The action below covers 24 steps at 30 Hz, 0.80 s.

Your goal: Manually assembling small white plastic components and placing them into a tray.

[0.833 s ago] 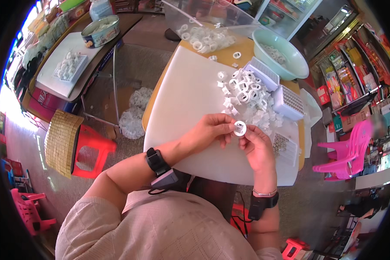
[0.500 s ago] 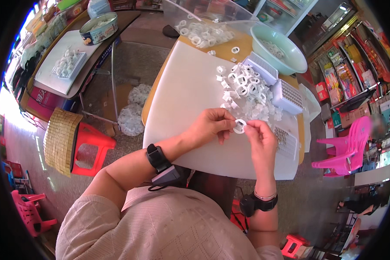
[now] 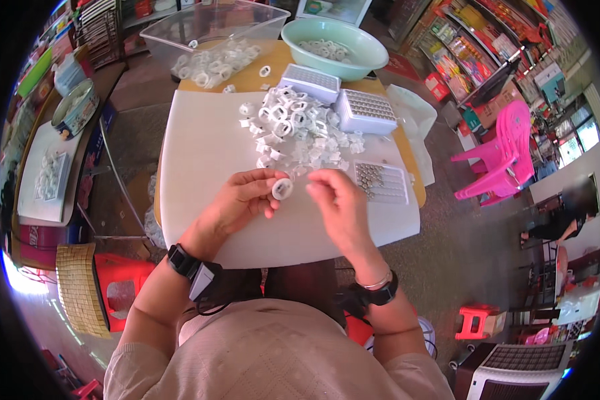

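My left hand (image 3: 248, 198) pinches a white plastic ring (image 3: 283, 189) with a dark slot in its middle, just above the white board (image 3: 200, 167). To its right, apart from the ring, my right hand (image 3: 340, 207) has its thumb and fingertips drawn together; anything between them is too small to make out. Beyond both hands lies a heap of white plastic rings (image 3: 283, 127), with small translucent pieces (image 3: 313, 152) at its near side. A shallow tray (image 3: 388, 183) of small silvery balls is beside my right hand.
Two white trays with rows of holes (image 3: 368, 112) stand right of the heap. Behind are a clear bin (image 3: 247, 33) holding rings and a pale green basin (image 3: 353, 60). A side table (image 3: 50, 170) stands left, a pink chair (image 3: 503, 153) right.
My right hand has let go of the ring and moved off to the right, leaving the ring in my left hand. The whole view has shifted, with the table now further left.
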### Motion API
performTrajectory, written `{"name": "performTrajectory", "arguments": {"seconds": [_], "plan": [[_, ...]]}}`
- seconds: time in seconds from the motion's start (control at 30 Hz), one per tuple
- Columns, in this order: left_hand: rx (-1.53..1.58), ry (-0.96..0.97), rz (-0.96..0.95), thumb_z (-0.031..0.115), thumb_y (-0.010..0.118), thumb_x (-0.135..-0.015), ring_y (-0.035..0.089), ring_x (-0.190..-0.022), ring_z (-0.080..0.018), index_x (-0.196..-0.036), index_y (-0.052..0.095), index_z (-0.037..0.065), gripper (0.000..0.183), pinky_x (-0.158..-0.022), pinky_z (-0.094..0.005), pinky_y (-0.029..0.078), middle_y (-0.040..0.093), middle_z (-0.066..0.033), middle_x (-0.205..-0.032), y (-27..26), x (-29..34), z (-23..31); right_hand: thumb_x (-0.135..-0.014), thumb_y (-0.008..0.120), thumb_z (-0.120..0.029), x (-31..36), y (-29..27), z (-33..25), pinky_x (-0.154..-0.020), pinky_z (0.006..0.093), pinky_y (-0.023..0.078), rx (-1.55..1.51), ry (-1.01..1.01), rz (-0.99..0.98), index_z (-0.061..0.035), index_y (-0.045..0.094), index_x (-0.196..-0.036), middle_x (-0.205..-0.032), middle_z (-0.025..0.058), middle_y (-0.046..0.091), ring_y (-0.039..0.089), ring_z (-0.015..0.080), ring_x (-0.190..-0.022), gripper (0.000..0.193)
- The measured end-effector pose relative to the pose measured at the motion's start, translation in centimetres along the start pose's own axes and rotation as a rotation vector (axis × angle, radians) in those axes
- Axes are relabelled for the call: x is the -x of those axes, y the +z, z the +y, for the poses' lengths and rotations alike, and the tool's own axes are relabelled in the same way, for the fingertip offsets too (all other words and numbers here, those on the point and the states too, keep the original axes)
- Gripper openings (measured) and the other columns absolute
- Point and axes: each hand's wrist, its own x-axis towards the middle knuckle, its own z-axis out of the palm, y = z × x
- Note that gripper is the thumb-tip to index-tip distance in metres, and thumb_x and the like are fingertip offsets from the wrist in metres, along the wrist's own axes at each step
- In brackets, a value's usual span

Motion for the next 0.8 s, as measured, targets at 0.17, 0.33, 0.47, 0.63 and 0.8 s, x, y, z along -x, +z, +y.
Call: {"name": "performTrajectory", "arguments": {"seconds": [0.17,0.33,0.47,0.63,0.8], "plan": [[0.015,-0.008,0.038,0.01,0.051,-0.096,0.063,-0.074,-0.0145,-0.118,0.054,-0.007,0.028,-0.066,-0.0256,0.055,0.063,-0.01,-0.093,0.7,-0.4,0.0,-0.085,0.062,-0.007,0.6,-8.1,7.3,-0.064,0.0331,0.048,0.392,0.066,0.311,-0.003,0.065,-0.094,-0.081,0.0104,0.062,0.062,0.0226,-0.072,0.01],[0.008,-0.01,0.058,0.008,0.049,-0.096,0.065,-0.074,-0.0152,-0.118,0.053,-0.007,0.027,-0.066,-0.0253,0.056,0.063,-0.0102,-0.093,1.0,-0.3,0.2,-0.083,0.064,-0.009,0.4,-11.0,9.8,-0.066,0.0352,0.048,0.603,0.161,0.268,-0.0045,0.069,-0.09,-0.08,0.0109,0.061,0.062,0.0264,-0.072,0.01],[-0.014,-0.004,0.061,0.009,0.049,-0.096,0.064,-0.073,-0.0147,-0.118,0.053,-0.006,0.027,-0.065,-0.0251,0.055,0.063,-0.0099,-0.093,0.9,-0.3,0.0,-0.08,0.066,-0.009,0.3,-10.3,10.0,-0.065,0.0356,0.047,0.66,0.077,0.21,-0.0045,0.069,-0.089,-0.077,0.0101,0.06,0.06,0.0265,-0.071,0.011],[-0.033,0.005,0.078,0.009,0.05,-0.096,0.063,-0.074,-0.0133,-0.117,0.053,-0.006,0.026,-0.065,-0.0245,0.054,0.062,-0.0084,-0.093,1.2,0.1,0.1,-0.077,0.067,-0.005,0.4,-9.4,8.8,-0.065,0.0346,0.047,0.558,0.093,0.188,-0.0042,0.066,-0.084,-0.077,0.009,0.06,0.058,0.025,-0.068,0.007],[-0.056,0.01,0.065,0.01,0.051,-0.096,0.061,-0.074,-0.0115,-0.117,0.054,-0.005,0.026,-0.066,-0.024,0.052,0.061,-0.0072,-0.094,1.4,-0.2,0.1,-0.075,0.067,-0.003,1.5,-6.2,6.0,-0.065,0.0363,0.046,0.393,-0.038,0.144,-0.0051,0.061,-0.083,-0.079,0.007,0.058,0.057,0.0244,-0.074,0.011]]}}
